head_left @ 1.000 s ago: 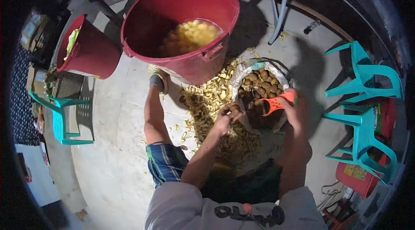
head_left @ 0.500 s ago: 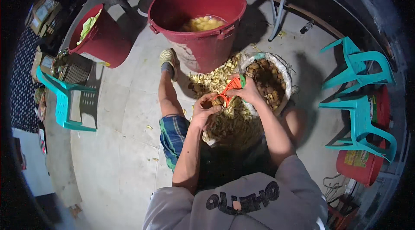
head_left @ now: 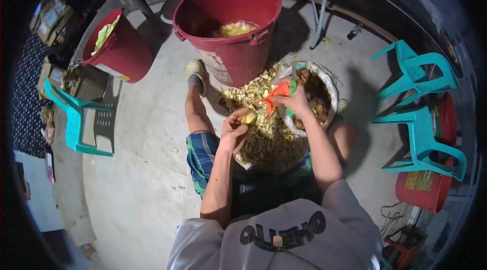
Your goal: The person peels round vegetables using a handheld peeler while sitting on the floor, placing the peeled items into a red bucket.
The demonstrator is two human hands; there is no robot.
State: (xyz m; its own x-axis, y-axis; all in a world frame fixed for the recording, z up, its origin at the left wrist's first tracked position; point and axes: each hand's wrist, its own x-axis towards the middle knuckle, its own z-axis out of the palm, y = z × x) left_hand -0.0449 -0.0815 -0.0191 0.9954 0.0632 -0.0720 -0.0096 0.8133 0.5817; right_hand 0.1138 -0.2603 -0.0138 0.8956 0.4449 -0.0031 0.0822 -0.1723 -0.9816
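Note:
My left hand (head_left: 234, 129) is closed around a potato (head_left: 249, 117) whose pale yellow flesh shows on the visible side. Close to it on the right, my right hand (head_left: 297, 101) grips an orange peeler (head_left: 278, 92). A green handle (head_left: 292, 87), with what looks like a grey blade above it, is in the same hand; its exact kind is hard to make out. The peeler is apart from the potato. Below both hands, pale and brown peelings (head_left: 266, 130) lie heaped. Beside my right hand stands an open white sack (head_left: 333, 87) of brown, unpeeled potatoes (head_left: 319, 92).
A large red tub (head_left: 231, 57) ahead holds yellow peeled potatoes (head_left: 236, 28) in liquid. Farther left, a smaller red bucket (head_left: 127, 52) contains pale green pieces. Teal chairs stand at the left (head_left: 76, 123) and right (head_left: 423, 143), with a red bucket (head_left: 423, 191) near the right ones.
The peeler has come away from the potato, and my right hand has shifted slightly right. The potato, brown-looking before, now shows pale flesh. The whole view has shifted a little.

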